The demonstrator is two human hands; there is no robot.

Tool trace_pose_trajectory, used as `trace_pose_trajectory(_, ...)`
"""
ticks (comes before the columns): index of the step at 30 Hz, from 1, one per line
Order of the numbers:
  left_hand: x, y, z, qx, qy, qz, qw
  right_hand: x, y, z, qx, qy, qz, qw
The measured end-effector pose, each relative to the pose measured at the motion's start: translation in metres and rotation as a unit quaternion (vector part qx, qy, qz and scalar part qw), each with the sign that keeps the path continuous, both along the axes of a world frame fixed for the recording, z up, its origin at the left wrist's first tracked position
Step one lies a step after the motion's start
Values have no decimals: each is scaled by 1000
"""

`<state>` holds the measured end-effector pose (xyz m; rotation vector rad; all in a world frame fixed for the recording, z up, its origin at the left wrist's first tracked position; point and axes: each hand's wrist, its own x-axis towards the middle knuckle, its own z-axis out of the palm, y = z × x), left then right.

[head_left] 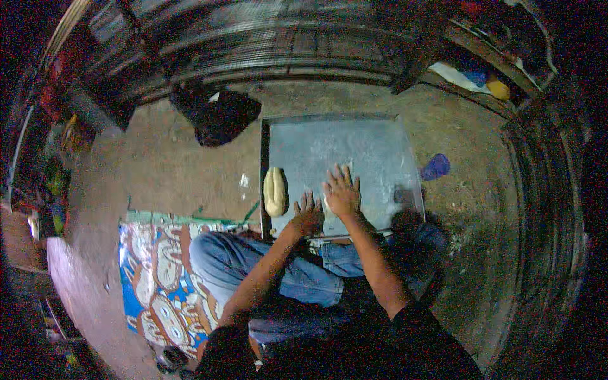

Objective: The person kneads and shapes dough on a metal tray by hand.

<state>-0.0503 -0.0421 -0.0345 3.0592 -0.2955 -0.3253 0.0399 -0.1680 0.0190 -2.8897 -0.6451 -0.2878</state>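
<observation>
Under the palm of the bare right hand [343, 195], a small pale edge is showing at the left side, but the hand itself is hiding the rest, so its shape and kind are impossible to tell. Dark shadow is covering the near right corner of the flat grey tray with a raised rim [373, 158], below and right of that hand, and the blue denim trousers [297, 278] are hiding part of its near edge. The right hand is lying palm down over the tray, wide open, its fingers spreading forward; whether it is pressing on anything is unclear. The bare left hand [306, 218], nearer the body, is also facing palm down with fingers extended and slightly apart, showing nothing in its grasp; its contact with the tray is hard to make out. Just left of the left hand, a long, cream-coloured, smooth loaf of dough with a lengthwise crease [275, 192] is resting along the tray's left side, apart from the fingers. Well beyond the left hand, a black, crumpled, soft bundle [218, 117] is sitting on the floor, its folds blurring into darkness. Right of the right hand, outside the tray, a purple, rounded object [436, 167] is lying, too indistinct to identify.
</observation>
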Motion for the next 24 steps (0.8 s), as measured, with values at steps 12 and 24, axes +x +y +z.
trace_pose_trajectory(12,-2,5,48,-23,59,-65,996,-51,-46,18,61,-88,106,989)
trace_pose_trajectory(24,-4,6,34,32,62,-83,994,-112,-70,71,62,10,99,993)
